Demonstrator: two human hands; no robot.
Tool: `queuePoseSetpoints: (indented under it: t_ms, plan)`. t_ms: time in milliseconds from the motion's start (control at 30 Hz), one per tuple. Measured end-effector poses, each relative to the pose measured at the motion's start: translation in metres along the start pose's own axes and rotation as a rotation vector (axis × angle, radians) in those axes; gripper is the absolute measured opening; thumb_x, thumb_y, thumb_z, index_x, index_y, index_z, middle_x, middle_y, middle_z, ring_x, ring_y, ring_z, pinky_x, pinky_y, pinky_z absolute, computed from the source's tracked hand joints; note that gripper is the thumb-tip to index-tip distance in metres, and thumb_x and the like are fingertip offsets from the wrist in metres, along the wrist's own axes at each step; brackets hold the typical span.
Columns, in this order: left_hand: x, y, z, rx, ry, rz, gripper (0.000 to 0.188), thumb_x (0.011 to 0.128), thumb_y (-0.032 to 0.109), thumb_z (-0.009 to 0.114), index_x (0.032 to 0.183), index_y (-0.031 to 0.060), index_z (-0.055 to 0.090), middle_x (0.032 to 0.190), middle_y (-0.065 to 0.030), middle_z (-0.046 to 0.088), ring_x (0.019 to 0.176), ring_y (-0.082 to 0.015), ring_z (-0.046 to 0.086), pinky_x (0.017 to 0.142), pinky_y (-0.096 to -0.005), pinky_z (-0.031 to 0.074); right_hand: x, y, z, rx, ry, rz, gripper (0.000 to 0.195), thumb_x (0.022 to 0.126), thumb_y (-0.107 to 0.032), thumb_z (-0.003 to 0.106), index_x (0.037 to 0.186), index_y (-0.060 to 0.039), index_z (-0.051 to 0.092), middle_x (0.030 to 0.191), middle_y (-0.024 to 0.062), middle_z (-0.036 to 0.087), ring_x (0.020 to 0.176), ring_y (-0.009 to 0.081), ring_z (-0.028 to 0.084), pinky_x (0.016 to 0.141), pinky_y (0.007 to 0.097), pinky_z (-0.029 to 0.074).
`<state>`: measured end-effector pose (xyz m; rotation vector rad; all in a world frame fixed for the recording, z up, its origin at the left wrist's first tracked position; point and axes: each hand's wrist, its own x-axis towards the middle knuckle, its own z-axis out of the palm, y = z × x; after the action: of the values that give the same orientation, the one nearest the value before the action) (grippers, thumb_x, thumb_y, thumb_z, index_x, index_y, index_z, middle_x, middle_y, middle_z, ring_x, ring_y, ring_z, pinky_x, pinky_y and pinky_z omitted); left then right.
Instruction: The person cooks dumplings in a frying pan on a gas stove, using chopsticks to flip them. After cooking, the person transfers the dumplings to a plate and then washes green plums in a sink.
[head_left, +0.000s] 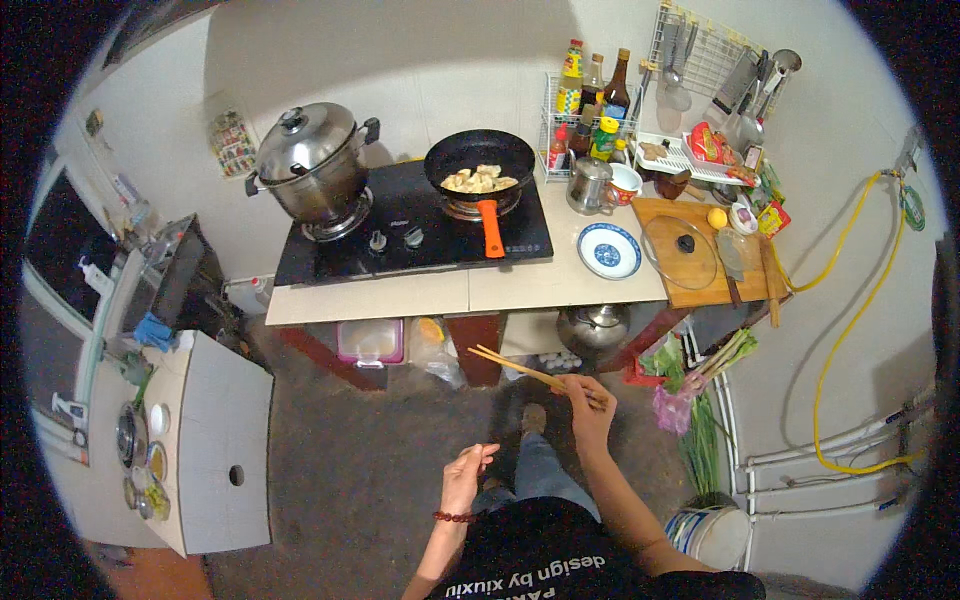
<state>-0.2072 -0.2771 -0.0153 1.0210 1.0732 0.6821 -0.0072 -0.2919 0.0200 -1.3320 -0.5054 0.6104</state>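
Note:
My right hand (590, 412) is closed around a pair of wooden chopsticks (517, 366), whose tips point left, in front of the counter edge. My left hand (465, 472) hangs lower and to the left, with no object visible in it and its fingers partly curled. Beyond the chopsticks, a black frying pan (450, 154) with an orange handle (490, 229) sits on the right burner of the black gas hob (345, 259). Pale, lightly browned food pieces (480, 180) lie in the pan. A lidded steel stockpot (322, 176) stands on the left burner.
Right of the hob are a blue-and-white plate (609, 252), a steel pitcher (589, 187) and a glass lid (664, 255) on a wooden board (652, 214), beside a cleaver (729, 255). Sauce bottles (616, 86) fill a wire rack. A white side cabinet (225, 450) stands at left.

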Motion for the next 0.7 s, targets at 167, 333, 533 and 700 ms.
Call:
queuePoseSetpoints:
  t_ms: [167, 333, 533, 700]
  plan:
    - [-0.010, -0.008, -0.009, 0.027, 0.010, 0.124, 0.020, 0.080, 0.011, 0.056, 0.099, 0.0058, 0.060, 0.094, -0.0024, 0.060, 0.077, -0.0053, 0.051, 0.070, -0.0200, 0.041, -0.007, 0.002, 0.012, -0.011, -0.100, -0.070, 0.015, 0.080, -0.007, 0.054, 0.082, 0.0063, 0.060, 0.078, 0.0109, 0.061, 0.070, 0.0152, 0.059, 0.068, 0.0253, 0.046]
    - [-0.011, -0.003, -0.009, -0.095, 0.054, 0.015, 0.029, 0.078, 0.004, 0.056, 0.107, 0.0035, 0.054, 0.097, -0.0059, 0.057, 0.084, -0.0085, 0.052, 0.076, -0.0216, 0.041, -0.010, -0.007, 0.020, 0.022, -0.147, -0.094, 0.013, 0.080, -0.009, 0.055, 0.080, 0.0033, 0.060, 0.076, 0.0064, 0.062, 0.070, 0.0114, 0.058, 0.067, 0.0225, 0.045]
    - [-0.001, -0.010, -0.001, -0.127, 0.026, 0.041, 0.028, 0.079, 0.008, 0.055, 0.107, 0.0057, 0.053, 0.099, -0.0041, 0.057, 0.082, -0.0091, 0.053, 0.072, -0.0206, 0.043, 0.007, -0.013, 0.009, 0.105, -0.087, -0.063, 0.012, 0.079, -0.008, 0.056, 0.080, 0.0036, 0.060, 0.075, 0.0081, 0.062, 0.069, 0.0136, 0.059, 0.067, 0.0240, 0.046]
    - [0.023, -0.005, 0.025, -0.140, 0.017, 0.054, 0.026, 0.081, 0.011, 0.054, 0.107, 0.0058, 0.053, 0.099, -0.0046, 0.057, 0.085, -0.0105, 0.054, 0.075, -0.0229, 0.044, 0.044, -0.015, -0.015, 0.097, 0.065, -0.124, 0.009, 0.078, -0.004, 0.054, 0.074, 0.0022, 0.058, 0.072, 0.0068, 0.061, 0.066, 0.0129, 0.057, 0.064, 0.0247, 0.046]
